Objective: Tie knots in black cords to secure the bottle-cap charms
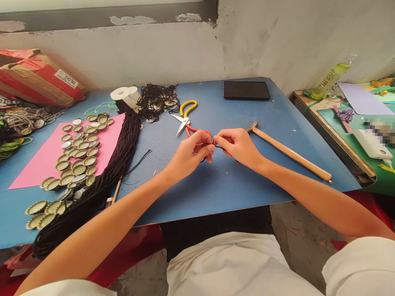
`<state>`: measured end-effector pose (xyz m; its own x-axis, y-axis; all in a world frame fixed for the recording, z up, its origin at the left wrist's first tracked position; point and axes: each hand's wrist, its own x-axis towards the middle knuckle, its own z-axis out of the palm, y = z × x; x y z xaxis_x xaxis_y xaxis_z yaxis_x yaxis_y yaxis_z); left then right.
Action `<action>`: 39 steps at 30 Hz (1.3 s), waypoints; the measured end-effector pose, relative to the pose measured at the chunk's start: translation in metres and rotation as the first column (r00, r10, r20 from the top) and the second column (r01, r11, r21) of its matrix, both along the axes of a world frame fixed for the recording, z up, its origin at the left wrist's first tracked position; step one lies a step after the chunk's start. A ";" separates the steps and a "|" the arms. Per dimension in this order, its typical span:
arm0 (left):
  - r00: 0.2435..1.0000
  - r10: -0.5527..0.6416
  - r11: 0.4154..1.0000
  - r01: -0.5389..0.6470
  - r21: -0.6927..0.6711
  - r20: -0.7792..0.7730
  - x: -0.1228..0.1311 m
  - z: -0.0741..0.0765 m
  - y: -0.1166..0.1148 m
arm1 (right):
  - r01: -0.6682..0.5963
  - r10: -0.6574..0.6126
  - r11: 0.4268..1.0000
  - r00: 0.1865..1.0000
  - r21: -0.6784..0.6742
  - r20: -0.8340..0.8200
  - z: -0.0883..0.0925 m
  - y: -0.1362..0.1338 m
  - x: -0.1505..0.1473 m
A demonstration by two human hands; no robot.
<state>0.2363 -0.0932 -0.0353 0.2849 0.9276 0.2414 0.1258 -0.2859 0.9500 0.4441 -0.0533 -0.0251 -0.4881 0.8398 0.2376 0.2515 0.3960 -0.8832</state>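
Observation:
My left hand (pixel 194 150) and my right hand (pixel 236 146) meet above the middle of the blue table, both closed in a pinch. Between their fingertips runs a thin black cord (pixel 218 146), gripped from both sides; part of it is hidden by the fingers. Just beyond my left hand lie scissors (pixel 184 119) with one yellow and one red handle, blades apart. A hammer (pixel 290 152) with a wooden handle rests to the right of my right hand, its head close to the knuckles.
On the left, many bottle caps (pixel 78 154) cover a pink sheet (pixel 33 164), beside a long bundle of black cords (pixel 123 152). Behind are a white spool (pixel 121 93) and tangled black cords (pixel 157 96). A black phone (pixel 246 90) lies at the back. A second table (pixel 339 139) stands right.

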 end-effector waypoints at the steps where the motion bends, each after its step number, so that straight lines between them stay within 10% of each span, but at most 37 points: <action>1: 1.000 -0.007 1.000 0.007 -0.006 0.008 0.000 0.001 0.000 | -0.003 0.003 1.000 1.000 -0.007 0.011 -0.001 0.001 0.000; 15: 0.992 0.113 0.990 -0.108 -0.089 0.056 -0.002 0.002 0.001 | 0.021 -0.112 0.913 0.973 0.407 0.200 -0.015 -0.003 0.004; 39: 0.992 -0.026 0.938 0.066 -0.340 0.121 -0.006 0.011 0.002 | -0.163 0.111 0.950 0.973 0.268 0.200 -0.021 0.010 0.008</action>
<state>0.2306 -0.0914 -0.0247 0.3186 0.9462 -0.0559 0.0067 0.0567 0.9984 0.4522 -0.0430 -0.0458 -0.6501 0.6739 0.3510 0.3220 0.6628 -0.6760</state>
